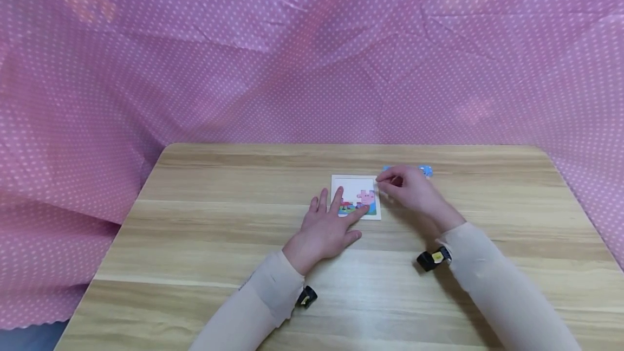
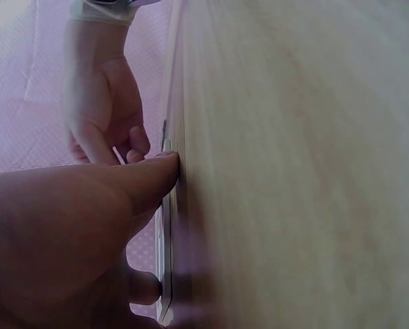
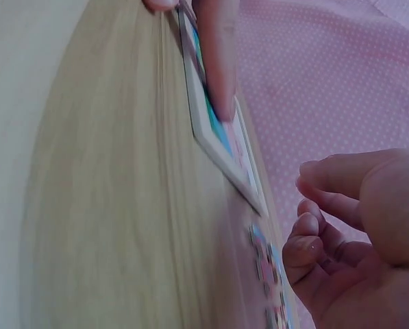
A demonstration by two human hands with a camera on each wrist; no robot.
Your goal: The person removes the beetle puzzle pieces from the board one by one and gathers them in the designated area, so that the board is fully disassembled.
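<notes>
- We record a small square puzzle board (image 1: 356, 183) with a white frame lying flat on the wooden tabletop (image 1: 219, 221), just right of centre in the head view; its lower part carries a coloured cartoon picture, its upper part shows bare white.
- The left hand (image 1: 325, 226) lies palm down at the lower left of the board; its fingers are straight and spread, with the fingertips resting on the board's left and lower edges; it grips nothing.
- In the left wrist view the left hand (image 2: 67, 233) fills the lower left of the frame, and one fingertip presses against the edge of the board (image 2: 166, 233); the view is blurred.
- The right hand (image 1: 411, 191) sits at the board's upper right corner; its fingers are curled with the tips drawn together; we cannot tell whether they pinch a piece.
- In the right wrist view the right hand (image 3: 355, 219) shows curled fingers at the lower right of the frame, with nothing plainly between them.
- Loose blue puzzle pieces (image 1: 426, 170) lie on the tabletop just beyond the right hand; in the right wrist view the pieces (image 3: 267, 264) lie just beside the board (image 3: 221, 147).
- A pink dotted cloth (image 1: 312, 53) hangs behind and around the tabletop.
</notes>
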